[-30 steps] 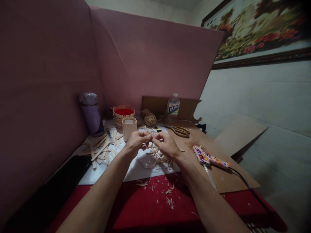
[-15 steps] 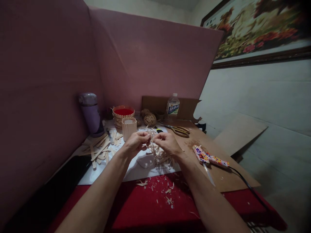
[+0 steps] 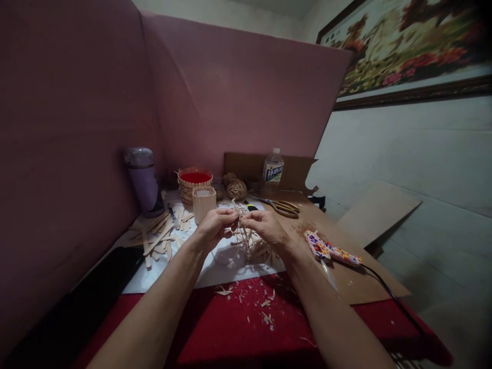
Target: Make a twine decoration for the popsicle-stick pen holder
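Note:
My left hand (image 3: 220,225) and my right hand (image 3: 263,228) meet over the white paper, fingertips pinched close together. Both grip strands of thin twine (image 3: 243,236), which hang in a loose tangle between and below them. Under the twine lies a heap of cut wooden stick pieces (image 3: 261,254), partly covered by my right hand and wrist. Just behind my left hand stands a small cup made of upright craft sticks (image 3: 204,204). A yellow and black tool (image 3: 251,206), partly hidden, lies past my fingertips.
Loose craft sticks (image 3: 157,233) lie at left by a purple bottle (image 3: 144,182). At the back are a red-lined stick basket (image 3: 195,182), a twine ball (image 3: 237,189) and a plastic bottle (image 3: 273,169). Scissors (image 3: 284,207) and a flowered glue gun (image 3: 332,251) with a cord rest on cardboard (image 3: 369,287).
My right hand has shifted very slightly towards my left. The strands hanging beneath my fingers have moved a little, and fewer show in front of the stick pieces.

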The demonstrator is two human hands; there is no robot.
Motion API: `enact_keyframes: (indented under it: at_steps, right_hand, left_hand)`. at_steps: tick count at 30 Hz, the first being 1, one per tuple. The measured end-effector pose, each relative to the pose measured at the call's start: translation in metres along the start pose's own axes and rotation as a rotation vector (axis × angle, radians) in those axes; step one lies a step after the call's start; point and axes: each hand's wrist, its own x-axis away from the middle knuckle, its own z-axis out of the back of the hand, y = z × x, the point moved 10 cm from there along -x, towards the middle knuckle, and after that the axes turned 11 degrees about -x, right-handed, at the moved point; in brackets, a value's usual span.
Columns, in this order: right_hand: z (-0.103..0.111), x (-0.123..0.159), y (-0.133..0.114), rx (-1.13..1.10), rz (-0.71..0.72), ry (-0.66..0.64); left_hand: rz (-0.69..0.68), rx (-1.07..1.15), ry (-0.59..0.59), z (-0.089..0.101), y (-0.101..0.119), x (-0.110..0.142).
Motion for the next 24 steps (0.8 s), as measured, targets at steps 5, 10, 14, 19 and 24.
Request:
enact_keyframes:
  at_steps: [5, 10, 14, 19, 24]
  right_hand:
    - [0.008, -0.001, 0.003, -0.001, 0.016, 0.046]
    - [0.011, -0.002, 0.004, 0.015, 0.013, 0.076]
    - [0.009, -0.001, -0.001, 0.024, 0.006, 0.087]
    - [0.008, 0.001, -0.001, 0.247, 0.026, 0.102]
    - [0.051, 0.006, -0.011, 0.685, 0.113, 0.442]
  left_hand:
    - [-0.034, -0.026, -0.036, -0.002, 0.0, -0.001]
    - [-0.044, -0.043, -0.047, -0.002, 0.0, -0.001]
    - [-0.048, -0.103, -0.006, 0.0, 0.002, -0.001]
    - [-0.027, -0.111, -0.023, -0.002, 0.001, 0.0]
    - [-0.059, 0.066, -0.108, -0.006, 0.01, 0.001]
